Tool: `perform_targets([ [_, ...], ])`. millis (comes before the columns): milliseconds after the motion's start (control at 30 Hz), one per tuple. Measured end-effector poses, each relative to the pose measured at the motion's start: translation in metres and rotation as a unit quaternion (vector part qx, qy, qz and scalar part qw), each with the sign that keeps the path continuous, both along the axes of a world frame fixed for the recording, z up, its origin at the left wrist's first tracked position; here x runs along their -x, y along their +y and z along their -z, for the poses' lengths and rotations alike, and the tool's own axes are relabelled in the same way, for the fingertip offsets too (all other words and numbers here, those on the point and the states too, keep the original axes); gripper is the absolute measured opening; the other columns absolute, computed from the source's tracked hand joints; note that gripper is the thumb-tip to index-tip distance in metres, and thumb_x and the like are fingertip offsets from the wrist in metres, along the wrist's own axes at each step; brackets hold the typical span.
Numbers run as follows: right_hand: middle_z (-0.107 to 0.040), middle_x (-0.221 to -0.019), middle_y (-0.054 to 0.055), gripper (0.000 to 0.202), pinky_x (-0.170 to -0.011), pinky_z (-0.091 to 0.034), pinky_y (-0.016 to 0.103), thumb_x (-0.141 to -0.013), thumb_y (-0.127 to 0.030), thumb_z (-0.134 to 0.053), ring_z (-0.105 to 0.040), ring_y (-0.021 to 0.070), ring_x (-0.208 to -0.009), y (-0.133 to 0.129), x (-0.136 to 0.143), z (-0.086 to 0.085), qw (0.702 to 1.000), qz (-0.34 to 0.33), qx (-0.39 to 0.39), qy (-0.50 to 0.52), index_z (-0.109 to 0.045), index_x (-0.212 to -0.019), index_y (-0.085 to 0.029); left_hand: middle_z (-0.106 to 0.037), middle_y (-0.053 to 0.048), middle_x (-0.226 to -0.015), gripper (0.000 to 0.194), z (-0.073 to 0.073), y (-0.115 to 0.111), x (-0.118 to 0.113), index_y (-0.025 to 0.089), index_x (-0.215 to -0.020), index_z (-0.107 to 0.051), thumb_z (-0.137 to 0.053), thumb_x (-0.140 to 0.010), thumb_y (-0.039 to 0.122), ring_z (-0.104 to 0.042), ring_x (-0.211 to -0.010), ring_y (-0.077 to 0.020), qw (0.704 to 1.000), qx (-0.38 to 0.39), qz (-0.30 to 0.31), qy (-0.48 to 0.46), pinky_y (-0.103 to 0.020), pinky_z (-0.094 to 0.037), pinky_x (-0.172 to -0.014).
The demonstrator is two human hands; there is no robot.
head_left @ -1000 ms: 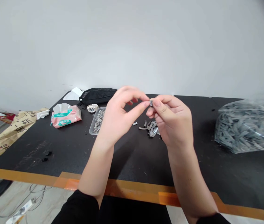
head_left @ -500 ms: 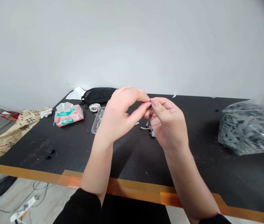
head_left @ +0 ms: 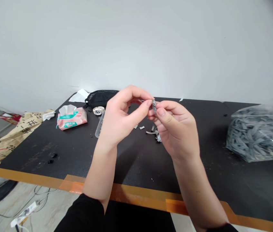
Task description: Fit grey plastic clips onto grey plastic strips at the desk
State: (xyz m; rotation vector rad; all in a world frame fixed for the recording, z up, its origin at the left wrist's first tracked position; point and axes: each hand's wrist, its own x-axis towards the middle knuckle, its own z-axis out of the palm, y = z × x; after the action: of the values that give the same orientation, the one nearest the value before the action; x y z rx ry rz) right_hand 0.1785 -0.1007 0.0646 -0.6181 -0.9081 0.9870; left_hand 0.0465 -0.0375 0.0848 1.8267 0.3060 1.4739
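Clock positions were taken from the paired hands, with twelve toward the wall.

Hands: the left hand (head_left: 120, 120) had its thumb and index finger closed in a pinch on a small gray strip piece (head_left: 154, 105). The right hand (head_left: 178, 129) was likewise pinched nearly shut on the piece's right side, thumb toward the viewer. The piece was held above the black tabletop (head_left: 141, 164), between both sets of fingertips; its finer shape was too small to tell.

Surroundings: loose gray strips (head_left: 151, 132) lay on the tabletop near six o'clock, partly hidden by the right hand. A clear plastic tub (head_left: 98, 128) stood toward eight, largely covered by the left hand. A pink tissue pack (head_left: 75, 118) sat at nine, and a black mesh pouch (head_left: 102, 98) at ten. A transparent bag of gray strips (head_left: 257, 135) rested at four, well apart from the right hand.
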Motion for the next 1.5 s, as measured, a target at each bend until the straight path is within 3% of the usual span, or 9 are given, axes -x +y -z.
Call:
perform_targets([
  [167,-0.077,-0.080,-0.003,0.006,-0.079,-0.063,0.025,-0.084,-0.024,-0.084,-0.074,0.0111,-0.078,0.000,-0.002,-0.003,1.000,-0.010,0.010,-0.006,-0.078,-0.084,-0.025,-0.073,-0.002,-0.095,0.012,-0.002,0.001,0.005,0.020,-0.095,-0.074,-0.073,-0.090,0.009,-0.071,-0.086,-0.0143,0.997,0.027,0.074,0.013,-0.026,-0.064,-0.076],
  [400,-0.077,-0.076,-0.004,0.013,-0.071,-0.061,0.024,-0.081,-0.030,-0.085,-0.074,0.0105,-0.069,0.001,-0.004,-0.005,0.998,-0.039,0.038,-0.008,-0.074,-0.085,-0.024,-0.075,-0.001,-0.093,0.006,-0.001,0.004,0.006,0.022,-0.093,-0.075,-0.076,-0.091,0.017,-0.071,-0.086,-0.0140,0.999,-0.003,0.032,0.039,-0.027,-0.061,-0.076],
  [567,-0.077,-0.077,-0.003,0.008,-0.071,-0.061,0.023,-0.082,-0.022,-0.081,-0.074,0.0107,-0.071,0.003,-0.008,-0.002,0.996,-0.076,0.040,0.011,-0.075,-0.087,-0.023,-0.073,0.000,-0.097,0.020,0.002,0.006,0.004,0.023,-0.104,-0.070,-0.076,-0.088,0.013,-0.070,-0.089,-0.0140,0.998,-0.049,0.009,0.038,-0.030,-0.059,-0.082],
  [767,-0.075,-0.084,-0.002,0.005,-0.072,-0.057,0.021,-0.083,-0.026,-0.082,-0.068,0.0096,-0.074,0.005,-0.014,0.000,0.993,-0.096,0.055,0.031,-0.078,-0.087,-0.024,-0.071,-0.003,-0.103,0.023,-0.004,-0.014,0.004,0.018,-0.111,-0.064,-0.070,-0.092,0.007,-0.067,-0.094,-0.0137,0.966,-0.183,-0.133,0.126,-0.031,-0.055,-0.090],
  [867,-0.075,-0.087,-0.001,0.008,-0.072,-0.057,0.022,-0.083,-0.031,-0.083,-0.065,0.0102,-0.073,0.005,-0.015,0.000,0.993,-0.105,0.057,0.018,-0.079,-0.087,-0.025,-0.072,-0.003,-0.105,0.024,-0.006,-0.023,0.005,0.018,-0.116,-0.061,-0.069,-0.095,0.008,-0.067,-0.094,-0.0145,0.948,-0.228,-0.166,0.145,-0.032,-0.055,-0.091],
  [1033,-0.078,-0.094,-0.001,0.012,-0.071,-0.057,0.022,-0.082,-0.036,-0.085,-0.066,0.0108,-0.076,0.003,-0.019,0.000,0.991,-0.123,0.046,-0.003,-0.079,-0.089,-0.028,-0.074,-0.003,-0.113,0.035,-0.008,-0.028,0.006,0.021,-0.126,-0.057,-0.067,-0.096,0.007,-0.070,-0.102,-0.0163,0.941,-0.254,-0.161,0.155,-0.032,-0.056,-0.096],
  [1233,-0.080,-0.087,-0.002,0.010,-0.070,-0.058,0.017,-0.082,-0.022,-0.086,-0.071,0.0088,-0.077,-0.005,-0.018,-0.003,0.999,-0.042,0.003,-0.021,-0.077,-0.084,-0.025,-0.074,-0.003,-0.115,0.033,-0.012,-0.029,0.007,0.021,-0.126,-0.058,-0.062,-0.097,0.005,-0.071,-0.106,-0.0158,0.928,-0.260,-0.158,0.215,-0.029,-0.059,-0.095],
  [1400,-0.081,-0.085,-0.001,0.011,-0.076,-0.061,0.017,-0.088,-0.013,-0.079,-0.077,0.0109,-0.084,-0.015,-0.013,-0.006,0.998,0.026,-0.022,-0.048,-0.074,-0.085,-0.023,-0.073,-0.004,-0.111,0.022,-0.012,-0.027,0.005,0.018,-0.115,-0.063,-0.063,-0.096,0.007,-0.069,-0.102,-0.0154,0.948,-0.225,-0.115,0.192,-0.029,-0.057,-0.094],
  [1500,-0.080,-0.082,-0.001,0.011,-0.077,-0.062,0.019,-0.091,-0.013,-0.075,-0.078,0.0114,-0.081,-0.017,-0.013,-0.008,0.999,0.010,-0.032,-0.036,-0.074,-0.090,-0.024,-0.071,-0.006,-0.111,0.021,-0.011,-0.028,0.004,0.015,-0.112,-0.065,-0.065,-0.093,0.006,-0.067,-0.100,-0.0138,0.970,-0.163,-0.064,0.169,-0.027,-0.055,-0.094],
])
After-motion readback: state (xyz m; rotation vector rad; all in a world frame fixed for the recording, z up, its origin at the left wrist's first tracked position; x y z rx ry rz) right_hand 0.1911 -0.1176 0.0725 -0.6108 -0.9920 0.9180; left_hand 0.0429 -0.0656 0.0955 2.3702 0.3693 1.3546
